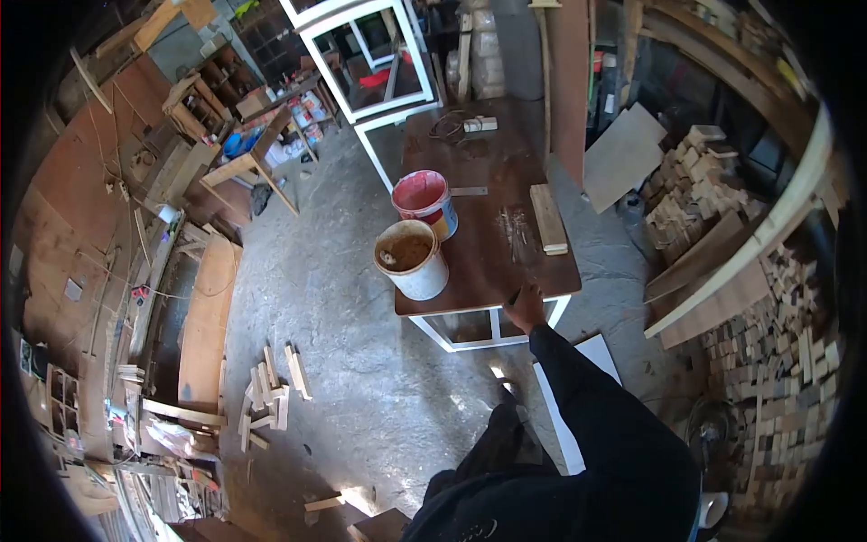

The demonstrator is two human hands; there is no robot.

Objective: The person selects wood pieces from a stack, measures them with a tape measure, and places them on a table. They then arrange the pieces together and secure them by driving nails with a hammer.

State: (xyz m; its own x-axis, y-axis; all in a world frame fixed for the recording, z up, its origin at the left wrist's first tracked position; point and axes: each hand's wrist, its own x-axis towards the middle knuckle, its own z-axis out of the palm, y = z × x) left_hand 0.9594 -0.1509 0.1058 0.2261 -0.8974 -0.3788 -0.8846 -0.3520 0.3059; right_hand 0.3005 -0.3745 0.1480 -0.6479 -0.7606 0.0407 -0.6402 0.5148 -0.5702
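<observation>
My right hand (526,310) is at the near edge of a table with a brown top (479,271) and a white frame. Its fingers are curled around something small and dark that I cannot make out. Left of it on the tabletop stands a white bucket (423,276) with brown contents. Just behind that is a second bucket (437,217), red inside. Short wooden boards (547,219) lie along the table's right side, and pale scratch-like marks show beside them. A thin flat strip (470,191) lies by the red bucket. My left hand is out of view.
A white-framed cabinet (366,116) stands behind the table. Stacked wood offcuts (777,406) fill the right side. A white panel (562,420) lies near my legs. Loose wood pieces (269,390) lie on the concrete floor, left. A small wooden table (239,165) stands at the back left.
</observation>
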